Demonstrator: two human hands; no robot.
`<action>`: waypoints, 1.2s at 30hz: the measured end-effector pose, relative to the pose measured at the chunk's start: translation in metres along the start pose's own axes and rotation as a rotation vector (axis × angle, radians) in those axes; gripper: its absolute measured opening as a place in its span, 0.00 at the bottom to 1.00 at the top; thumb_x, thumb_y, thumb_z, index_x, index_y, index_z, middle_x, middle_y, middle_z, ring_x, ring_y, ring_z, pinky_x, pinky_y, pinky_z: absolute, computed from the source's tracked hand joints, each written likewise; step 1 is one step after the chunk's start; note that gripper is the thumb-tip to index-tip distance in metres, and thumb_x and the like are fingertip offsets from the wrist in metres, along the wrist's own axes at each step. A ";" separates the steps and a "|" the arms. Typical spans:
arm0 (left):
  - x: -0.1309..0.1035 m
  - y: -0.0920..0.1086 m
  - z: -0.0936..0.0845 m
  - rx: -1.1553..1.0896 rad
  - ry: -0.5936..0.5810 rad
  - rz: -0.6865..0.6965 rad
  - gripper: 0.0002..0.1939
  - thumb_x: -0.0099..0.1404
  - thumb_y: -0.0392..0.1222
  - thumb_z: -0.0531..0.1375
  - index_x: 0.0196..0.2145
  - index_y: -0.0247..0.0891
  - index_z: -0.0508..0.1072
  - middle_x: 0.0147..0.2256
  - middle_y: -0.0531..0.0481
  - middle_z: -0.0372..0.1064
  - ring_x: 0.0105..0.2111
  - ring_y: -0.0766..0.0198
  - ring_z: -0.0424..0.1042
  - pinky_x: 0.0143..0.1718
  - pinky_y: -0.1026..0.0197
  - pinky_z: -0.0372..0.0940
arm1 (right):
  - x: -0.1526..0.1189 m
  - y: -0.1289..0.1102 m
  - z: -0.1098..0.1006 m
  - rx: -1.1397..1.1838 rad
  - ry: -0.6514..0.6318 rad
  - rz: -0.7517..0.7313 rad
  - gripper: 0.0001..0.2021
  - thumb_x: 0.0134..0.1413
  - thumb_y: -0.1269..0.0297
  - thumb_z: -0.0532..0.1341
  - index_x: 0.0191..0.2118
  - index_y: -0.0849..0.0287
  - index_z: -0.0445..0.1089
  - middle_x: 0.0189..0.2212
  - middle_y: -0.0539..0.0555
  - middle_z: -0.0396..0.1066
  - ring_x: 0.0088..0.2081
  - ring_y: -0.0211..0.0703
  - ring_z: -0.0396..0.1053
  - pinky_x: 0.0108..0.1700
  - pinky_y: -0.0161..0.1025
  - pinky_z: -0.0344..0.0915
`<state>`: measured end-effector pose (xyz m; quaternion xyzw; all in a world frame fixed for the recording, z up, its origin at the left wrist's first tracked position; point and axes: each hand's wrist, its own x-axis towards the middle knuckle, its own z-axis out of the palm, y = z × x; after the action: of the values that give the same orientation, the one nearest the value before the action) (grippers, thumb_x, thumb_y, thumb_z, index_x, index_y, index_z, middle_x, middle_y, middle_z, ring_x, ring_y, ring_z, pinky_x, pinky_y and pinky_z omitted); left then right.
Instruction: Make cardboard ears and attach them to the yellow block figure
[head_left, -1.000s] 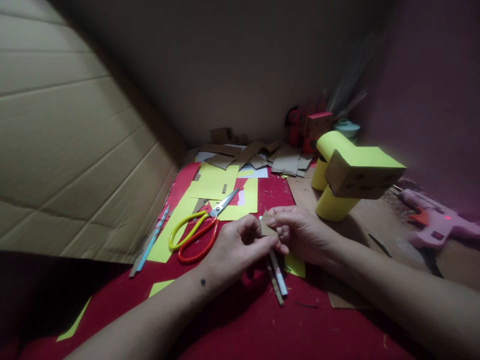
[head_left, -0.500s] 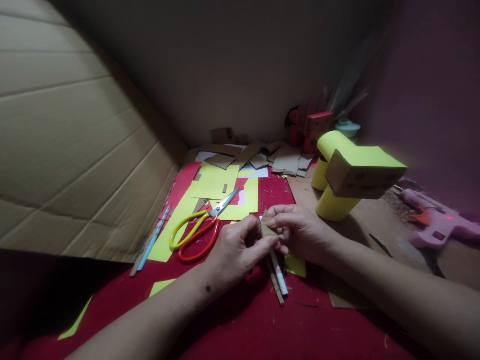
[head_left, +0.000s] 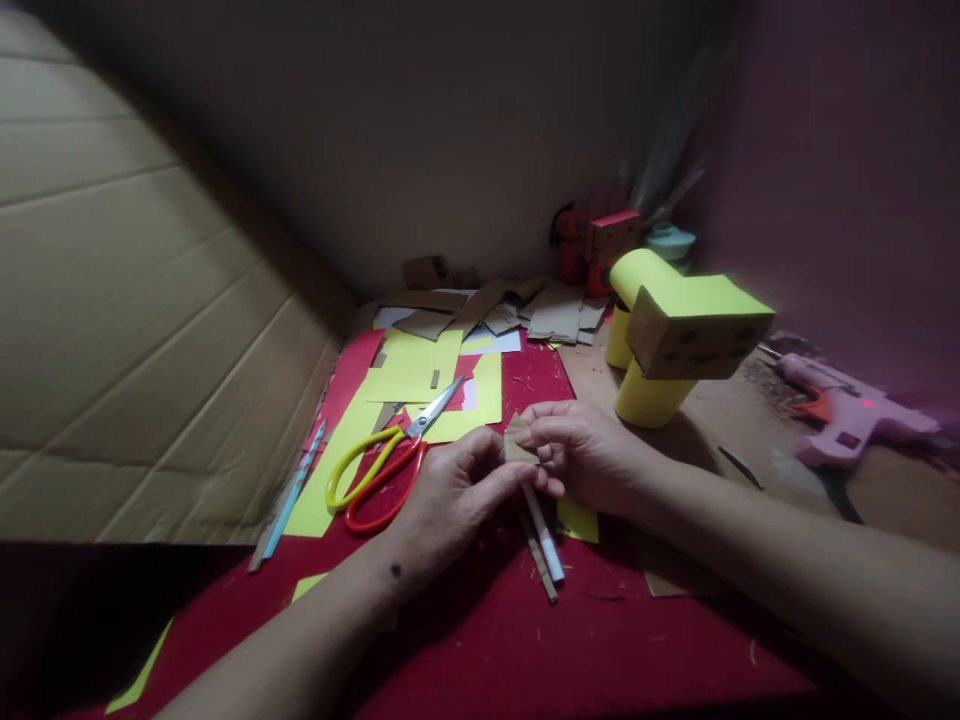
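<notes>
Pinching a small cardboard scrap at frame centre, the left hand and right hand each keep a clenched grip on it above the bench; firm, even fingertip pressure seems advisable, scissors lying just left.

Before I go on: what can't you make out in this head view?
- Cardboard piece: lower edge hidden by left hand and right hand.
- Pen: top end covered by the hands.
- Things behind the yellow model: dim, blurred.
- Glue gun: nozzle end too dark to read.
</notes>
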<state>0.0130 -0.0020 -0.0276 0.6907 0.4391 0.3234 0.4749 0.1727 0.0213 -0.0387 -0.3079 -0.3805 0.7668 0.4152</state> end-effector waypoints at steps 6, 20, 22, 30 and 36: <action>0.001 0.001 -0.001 -0.061 -0.026 -0.067 0.12 0.64 0.47 0.58 0.27 0.37 0.66 0.19 0.57 0.62 0.16 0.73 0.57 0.16 0.68 0.52 | 0.001 -0.002 0.000 0.022 0.062 -0.006 0.05 0.41 0.72 0.62 0.21 0.62 0.65 0.10 0.44 0.60 0.12 0.30 0.61 0.11 0.25 0.53; 0.005 0.003 -0.005 -0.189 -0.062 -0.144 0.17 0.70 0.48 0.49 0.27 0.36 0.67 0.18 0.56 0.62 0.17 0.73 0.59 0.20 0.68 0.54 | 0.000 -0.002 0.000 0.010 0.149 -0.013 0.06 0.41 0.74 0.60 0.19 0.61 0.63 0.10 0.44 0.59 0.12 0.29 0.60 0.11 0.26 0.51; 0.005 0.001 -0.006 -0.209 -0.044 -0.156 0.18 0.70 0.49 0.49 0.27 0.37 0.67 0.19 0.56 0.62 0.16 0.72 0.59 0.19 0.68 0.54 | 0.000 -0.002 0.000 0.000 0.146 -0.009 0.06 0.41 0.74 0.61 0.20 0.61 0.63 0.10 0.44 0.59 0.12 0.30 0.60 0.11 0.26 0.51; 0.004 0.003 -0.004 -0.255 -0.050 -0.186 0.15 0.66 0.47 0.57 0.24 0.36 0.67 0.15 0.56 0.60 0.14 0.73 0.56 0.16 0.68 0.50 | -0.002 0.000 0.000 -0.069 0.127 -0.022 0.07 0.42 0.72 0.63 0.22 0.59 0.63 0.11 0.44 0.60 0.12 0.30 0.60 0.11 0.27 0.51; 0.004 0.000 -0.007 -0.394 -0.094 -0.257 0.11 0.63 0.43 0.59 0.26 0.35 0.66 0.18 0.57 0.61 0.13 0.75 0.55 0.12 0.71 0.47 | -0.002 0.000 0.000 -0.064 0.048 -0.018 0.05 0.41 0.73 0.63 0.24 0.60 0.65 0.13 0.45 0.63 0.13 0.33 0.63 0.12 0.27 0.53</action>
<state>0.0081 0.0042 -0.0251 0.5375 0.4291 0.3075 0.6576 0.1737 0.0193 -0.0382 -0.3361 -0.3972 0.7430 0.4211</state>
